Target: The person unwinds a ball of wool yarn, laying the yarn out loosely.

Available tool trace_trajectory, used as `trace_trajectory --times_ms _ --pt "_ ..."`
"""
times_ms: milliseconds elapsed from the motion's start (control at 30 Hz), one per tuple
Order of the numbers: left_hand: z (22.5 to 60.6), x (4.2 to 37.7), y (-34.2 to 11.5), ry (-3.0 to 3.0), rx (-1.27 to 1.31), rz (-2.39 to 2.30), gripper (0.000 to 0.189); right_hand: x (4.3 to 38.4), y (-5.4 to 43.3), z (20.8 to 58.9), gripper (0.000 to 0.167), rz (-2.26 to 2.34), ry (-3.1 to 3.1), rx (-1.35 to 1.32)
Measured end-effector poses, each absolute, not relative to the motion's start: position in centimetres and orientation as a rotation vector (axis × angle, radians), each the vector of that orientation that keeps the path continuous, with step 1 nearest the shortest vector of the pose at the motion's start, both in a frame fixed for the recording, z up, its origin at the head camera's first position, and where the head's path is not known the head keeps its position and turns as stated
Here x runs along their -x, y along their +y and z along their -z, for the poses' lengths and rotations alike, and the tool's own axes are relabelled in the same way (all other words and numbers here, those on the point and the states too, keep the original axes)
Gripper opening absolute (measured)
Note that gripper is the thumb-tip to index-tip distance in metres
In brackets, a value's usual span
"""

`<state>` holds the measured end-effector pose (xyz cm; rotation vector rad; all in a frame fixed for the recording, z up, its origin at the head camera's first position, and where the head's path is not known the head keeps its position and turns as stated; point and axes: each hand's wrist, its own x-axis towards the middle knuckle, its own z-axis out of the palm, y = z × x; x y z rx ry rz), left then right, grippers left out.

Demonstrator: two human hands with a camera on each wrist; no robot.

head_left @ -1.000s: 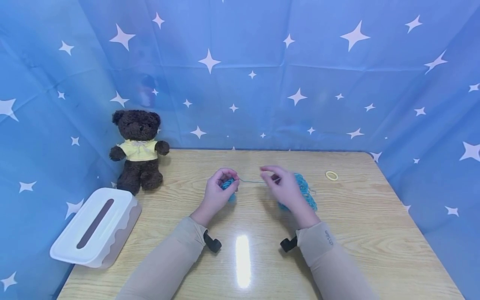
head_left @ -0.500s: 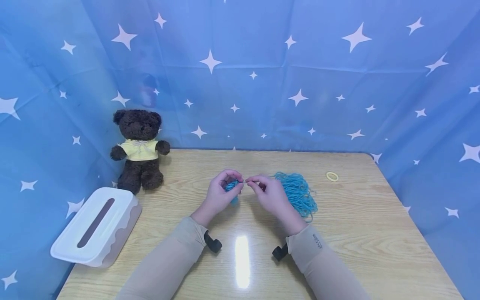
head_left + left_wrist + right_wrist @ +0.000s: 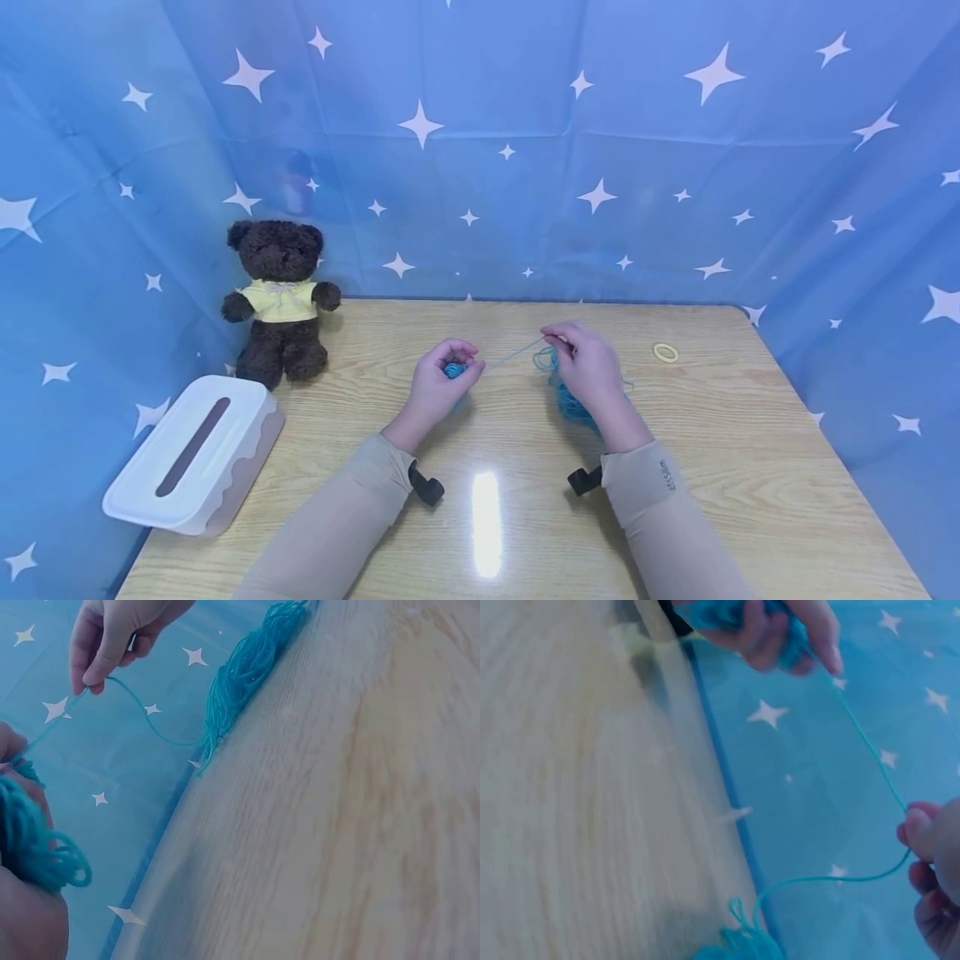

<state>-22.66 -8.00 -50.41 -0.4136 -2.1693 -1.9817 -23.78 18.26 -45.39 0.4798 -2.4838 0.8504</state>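
Observation:
My left hand (image 3: 438, 377) curls round a small bundle of turquoise yarn (image 3: 37, 840); loose loops poke out below it in the left wrist view. A single strand (image 3: 516, 353) runs from that bundle to my right hand (image 3: 588, 367), which pinches it between thumb and forefinger. Past the pinch the strand sags down to a larger loose heap of the same yarn (image 3: 573, 404). That heap lies on the table, partly hidden under my right hand and wrist in the head view; the left wrist view shows it as a long pile (image 3: 251, 671).
A yellow ring (image 3: 665, 352) lies on the wooden table (image 3: 720, 467) to the right. At the left stand a white lidded box (image 3: 187, 458) with a slot and a dark brown teddy bear (image 3: 279, 308) in a yellow top. A blue starry curtain (image 3: 510, 100) hangs behind.
My right hand came in close to the left hand, then drew away to the right and up, stretching the strand between them. The left hand stayed nearly in place, holding the bundle.

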Motion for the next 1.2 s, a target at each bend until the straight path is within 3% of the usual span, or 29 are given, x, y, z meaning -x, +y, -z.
trace_trajectory --times_ms 867,1200 --pt "50.6 22.7 -8.1 -2.059 0.333 1.962 0.020 26.1 26.4 47.8 0.032 -1.001 -2.757 0.250" --pt "50.5 22.6 -8.3 -1.992 0.302 1.955 0.019 26.2 27.0 48.9 0.028 -0.920 -2.881 0.312"
